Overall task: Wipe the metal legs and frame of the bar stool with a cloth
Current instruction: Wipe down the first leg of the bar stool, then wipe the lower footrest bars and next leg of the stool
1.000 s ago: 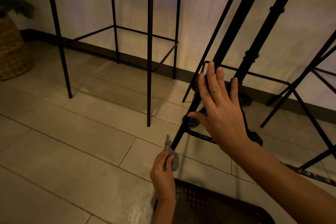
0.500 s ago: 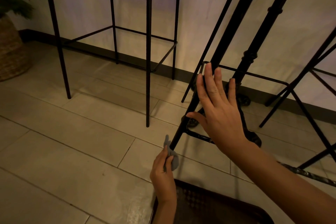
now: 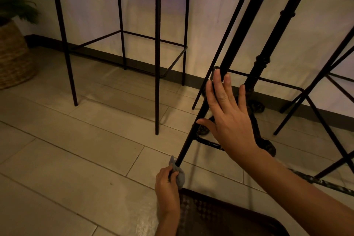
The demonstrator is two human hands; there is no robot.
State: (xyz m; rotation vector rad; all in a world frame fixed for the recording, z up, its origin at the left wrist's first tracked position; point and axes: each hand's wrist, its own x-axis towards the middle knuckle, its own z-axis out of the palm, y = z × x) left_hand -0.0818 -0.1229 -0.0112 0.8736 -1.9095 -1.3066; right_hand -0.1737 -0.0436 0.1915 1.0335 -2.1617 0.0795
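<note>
So the left hand (image 3: 168, 184) had its grip clamped on the small grey cloth (image 3: 179, 175), bunched right around the foot of the thin black metal stool leg (image 3: 193, 132) that slants down toward the floor. Compared with a second earlier, the cloth looked snugger on the very bottom of that leg; before, it was sitting just beside the tip with a bit sticking up. The right hand (image 3: 228, 119) was flat and spread, fingers straight, holding nothing, hovering by or resting against the same leg higher up, around the black metal footrest bar (image 3: 264, 79). It had drifted a bit lower than it was. I couldn't tell if the palm was actually touching.

My read: this leg was wiped down to its end, so the footrest bars and the other legs were probably next. The pale tiled floor (image 3: 76, 149) and a second black wire-frame stool (image 3: 157, 50) sat off to the left.
</note>
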